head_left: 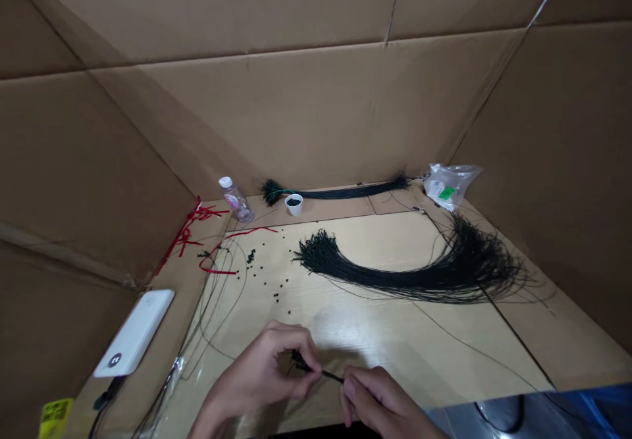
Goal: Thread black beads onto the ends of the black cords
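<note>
At the frame's bottom centre, the left hand [261,366] and right hand [380,399] pinch one thin dark strand [332,376], which could slip free if either fingertip grip slackens.

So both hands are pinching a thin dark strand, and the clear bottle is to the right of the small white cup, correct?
Not quite: the clear bottle is to the left of the small white cup, per the head view. The left hand and right hand do pinch a thin dark strand.
</note>
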`<state>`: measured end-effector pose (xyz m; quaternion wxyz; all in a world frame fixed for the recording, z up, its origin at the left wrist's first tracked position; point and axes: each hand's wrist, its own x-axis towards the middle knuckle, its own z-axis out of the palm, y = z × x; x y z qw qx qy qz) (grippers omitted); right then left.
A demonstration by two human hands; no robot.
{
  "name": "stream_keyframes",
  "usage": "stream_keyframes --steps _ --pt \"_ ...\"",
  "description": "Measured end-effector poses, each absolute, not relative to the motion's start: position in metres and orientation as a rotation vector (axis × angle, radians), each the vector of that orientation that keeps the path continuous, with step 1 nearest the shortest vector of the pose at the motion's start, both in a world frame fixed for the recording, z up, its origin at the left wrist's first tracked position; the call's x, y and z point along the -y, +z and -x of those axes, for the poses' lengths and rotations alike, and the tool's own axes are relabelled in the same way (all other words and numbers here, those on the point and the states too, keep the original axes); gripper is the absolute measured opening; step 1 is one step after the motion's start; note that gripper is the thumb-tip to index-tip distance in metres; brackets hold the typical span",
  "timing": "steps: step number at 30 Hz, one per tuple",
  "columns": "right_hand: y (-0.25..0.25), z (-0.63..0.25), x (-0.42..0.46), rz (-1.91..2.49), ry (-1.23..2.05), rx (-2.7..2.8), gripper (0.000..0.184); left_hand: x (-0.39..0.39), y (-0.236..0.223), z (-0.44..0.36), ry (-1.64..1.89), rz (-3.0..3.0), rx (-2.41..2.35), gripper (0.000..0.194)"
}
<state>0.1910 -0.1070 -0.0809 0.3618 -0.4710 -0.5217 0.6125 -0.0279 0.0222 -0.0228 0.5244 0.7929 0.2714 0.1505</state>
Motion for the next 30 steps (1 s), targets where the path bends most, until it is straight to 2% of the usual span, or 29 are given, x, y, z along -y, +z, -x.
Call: stream_keyframes --steps 4,6,9,13,17,21,23,26,30 --pt "-0.086 -0.198 0.116 1.27 1.605 1.238 0.078 -0.041 -0.023 0.009 0.317 -1.854 -0.479 0.007" --pt "-0.09 -0.201 0.12 1.286 1.65 1.092 0.077 -0.059 -0.024 -0.003 0.356 -1.879 -0.441 0.012" --pt "-0.091 -0.206 0.122 1.292 1.638 0.938 0.077 -0.098 -0.037 -0.024 0.606 -2.171 -0.771 0.019" --pt "-0.088 -0.211 0.117 1.314 1.56 0.888 0.076 -0.157 -0.066 -0.055 0.71 -2.34 -1.043 0.015" --pt "-0.09 -0.21 0.113 1.31 1.557 0.811 0.077 -0.196 -0.077 -0.084 0.547 -2.573 -0.955 0.019" --pt "-0.099 -0.213 0.113 1.262 1.504 0.751 0.075 -0.213 -0.074 -0.105 0.329 -2.765 -0.791 0.009" --pt "-0.103 -0.217 0.114 1.231 1.476 0.733 0.072 -0.217 -0.073 -0.11 0.257 -2.829 -0.763 0.013" --pt "-0.104 -0.223 0.113 1.163 1.475 0.658 0.067 -0.219 -0.072 -0.109 0.207 -2.904 -0.758 0.018" --pt "-0.096 -0.228 0.105 1.081 1.46 0.587 0.065 -0.215 -0.065 -0.1 0.191 -2.991 -0.762 0.014"
